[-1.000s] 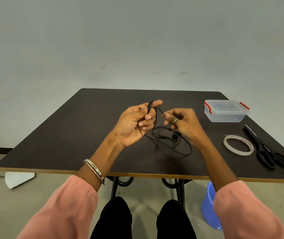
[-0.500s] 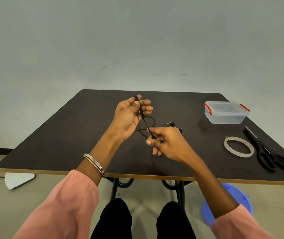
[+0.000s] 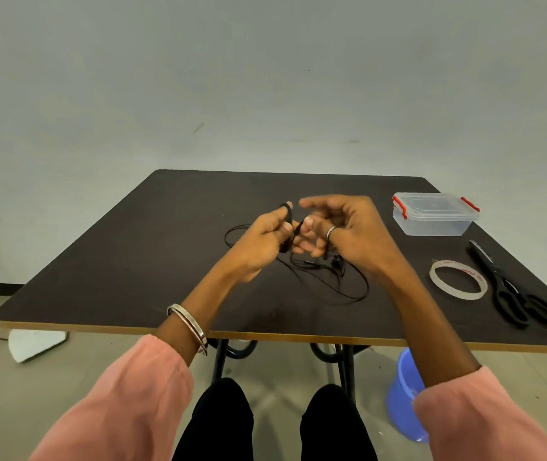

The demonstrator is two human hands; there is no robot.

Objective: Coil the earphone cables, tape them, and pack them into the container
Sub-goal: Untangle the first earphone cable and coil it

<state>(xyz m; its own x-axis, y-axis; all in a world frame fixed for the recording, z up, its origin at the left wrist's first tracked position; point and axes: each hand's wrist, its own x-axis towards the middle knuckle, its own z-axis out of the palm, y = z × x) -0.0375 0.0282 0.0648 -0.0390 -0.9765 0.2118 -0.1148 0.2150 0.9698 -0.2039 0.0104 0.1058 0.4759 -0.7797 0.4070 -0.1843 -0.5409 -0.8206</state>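
Observation:
A black earphone cable (image 3: 342,287) lies in loose loops on the dark table (image 3: 132,261), with part of it raised between my hands. My left hand (image 3: 262,241) grips a wound part of the cable, with turns around a fingertip. My right hand (image 3: 342,227) is close against it, fingers curled, pinching the cable beside the left fingers. The earbuds lie under my right wrist. A clear container (image 3: 435,214) with a lid and red clips stands at the far right. A roll of clear tape (image 3: 458,284) lies flat at the right.
Black scissors (image 3: 511,291) lie beside the tape near the table's right edge. A blue bucket (image 3: 405,397) stands on the floor under the table's right side. A white charger and cable are on the floor at the far left.
My right hand has risen from near the table's front up to my left hand. More cable lies spread on the table on both sides.

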